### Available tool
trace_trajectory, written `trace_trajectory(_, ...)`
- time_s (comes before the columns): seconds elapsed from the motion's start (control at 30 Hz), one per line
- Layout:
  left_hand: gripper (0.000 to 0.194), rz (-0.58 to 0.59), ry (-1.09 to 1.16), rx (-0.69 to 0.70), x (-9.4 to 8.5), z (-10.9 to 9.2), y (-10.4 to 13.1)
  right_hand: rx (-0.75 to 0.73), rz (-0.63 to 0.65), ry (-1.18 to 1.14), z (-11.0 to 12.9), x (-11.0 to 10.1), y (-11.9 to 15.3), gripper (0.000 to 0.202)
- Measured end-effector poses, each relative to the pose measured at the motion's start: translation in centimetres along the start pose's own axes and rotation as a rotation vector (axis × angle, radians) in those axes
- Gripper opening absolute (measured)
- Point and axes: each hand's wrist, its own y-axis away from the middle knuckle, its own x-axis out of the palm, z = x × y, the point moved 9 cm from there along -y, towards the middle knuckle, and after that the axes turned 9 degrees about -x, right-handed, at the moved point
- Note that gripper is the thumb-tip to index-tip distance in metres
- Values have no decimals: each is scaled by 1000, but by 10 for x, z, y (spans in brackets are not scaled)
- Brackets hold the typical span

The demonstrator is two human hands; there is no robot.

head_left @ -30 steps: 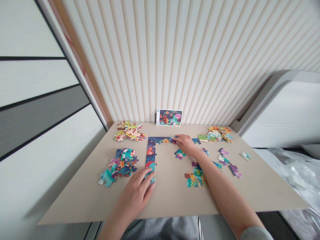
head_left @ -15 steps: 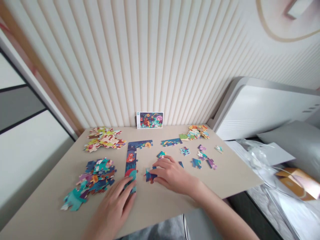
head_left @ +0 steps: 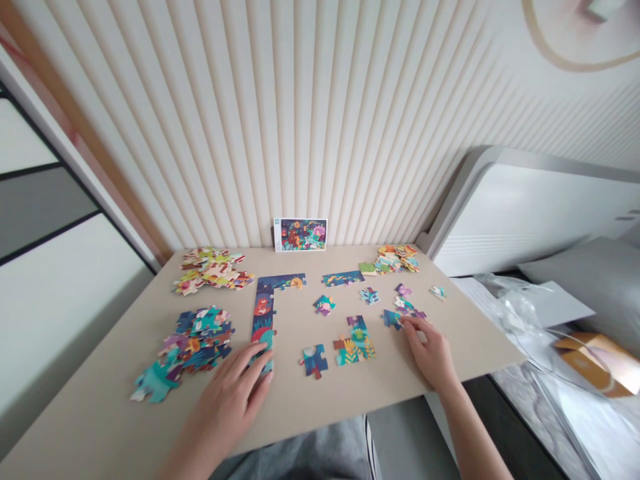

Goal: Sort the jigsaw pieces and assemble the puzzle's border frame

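Note:
My left hand lies with fingers spread over the lower end of an L-shaped joined puzzle strip. Over on the right, my right hand has its thumb and fingers together at the edge of a blue-green puzzle piece. Between my hands are a loose dark blue piece and a joined section with yellow plants. Farther back lie a teal and pink piece, a pale piece with blue leaves and a short dark blue strip.
A picture card leans on the ribbed wall. Piles of pieces lie at back left, near left and back right. Purple pieces and a white piece are at the right. A bed stands beyond the table.
My right hand has moved right from the dark blue piece to the blue-green piece, uncovering the joined section with yellow plants. The dark blue piece now lies loose. My left hand stays on the strip.

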Motion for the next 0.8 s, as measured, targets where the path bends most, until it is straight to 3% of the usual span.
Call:
trace_trajectory(0.1, 35, 15, 12, -5, 0, 0, -1, 55, 20, 1, -7, 7, 1, 31)
trace_trajectory(0.27, 34, 18, 22, -5, -3, -2, -2, -146, 112, 196, 26, 23, -4, 30)
trace_trajectory(0.8, 34, 48, 31, -28, -3, -1, -2, -195, 38, 213, 35, 13, 0, 27)
